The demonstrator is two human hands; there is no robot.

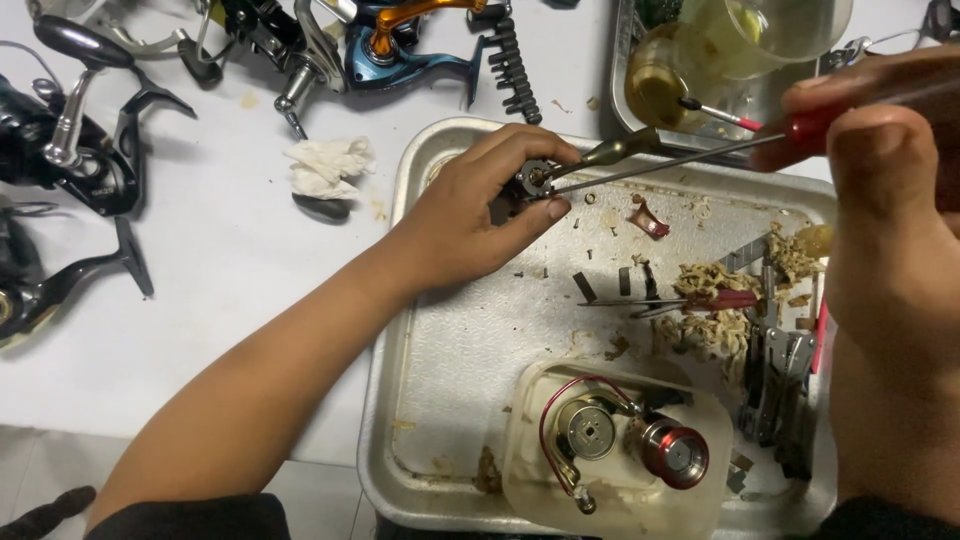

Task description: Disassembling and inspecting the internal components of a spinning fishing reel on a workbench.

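My left hand (pixel 475 215) grips a small dark reel body (pixel 530 182) with a round metal part, held over the far left of a metal tray (pixel 400 330). My right hand (pixel 880 170) holds a red-handled screwdriver (pixel 800 132); its long thin shaft (pixel 650 168) runs left and its tip touches the reel body. An olive knob handle (pixel 615 150) sticks out from the reel body toward the right.
A plastic tub (pixel 525 470) in the tray holds a red spool (pixel 672 452) and a silver rotor. Greasy shreds, small parts, red-handled pliers (pixel 725 300) and a multi-tool lie at the tray's right. Several fishing reels (pixel 70 150), a crumpled tissue (pixel 325 165) and a second tray with jars (pixel 690 75) surround it.
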